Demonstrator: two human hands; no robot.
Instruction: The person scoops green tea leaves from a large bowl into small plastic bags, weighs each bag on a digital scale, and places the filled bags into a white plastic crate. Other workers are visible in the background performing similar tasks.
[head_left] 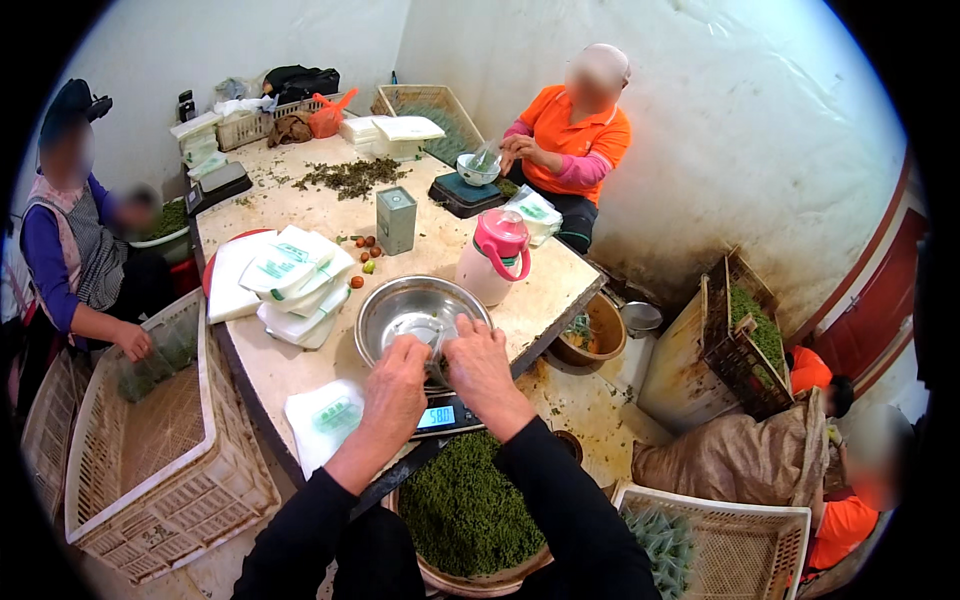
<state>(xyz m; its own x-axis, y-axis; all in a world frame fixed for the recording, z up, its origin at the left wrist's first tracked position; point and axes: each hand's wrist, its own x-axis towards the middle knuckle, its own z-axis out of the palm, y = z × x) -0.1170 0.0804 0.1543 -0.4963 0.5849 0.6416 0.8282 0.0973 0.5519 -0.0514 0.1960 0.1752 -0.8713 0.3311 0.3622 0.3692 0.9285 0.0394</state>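
Note:
My left hand (398,378) and my right hand (480,362) are close together over the near rim of a shiny metal bowl (378,304). Fingers of both are pinched on a clear plastic bag (434,345), which hangs partly into the bowl; its contents are hard to make out. Under the bowl is a digital scale (440,416) with a lit display. Below my forearms stands a wide basin heaped with small green berries (470,505). A few flat printed plastic bags (325,415) lie left of my left wrist.
Stacks of plastic bags (290,275), a pink jug (493,262) and a metal tin (396,220) surround the bowl. Crates stand at left (150,470) and lower right (745,540). Co-workers sit at the table's left and far side, the far one holding a bag over another scale (465,195).

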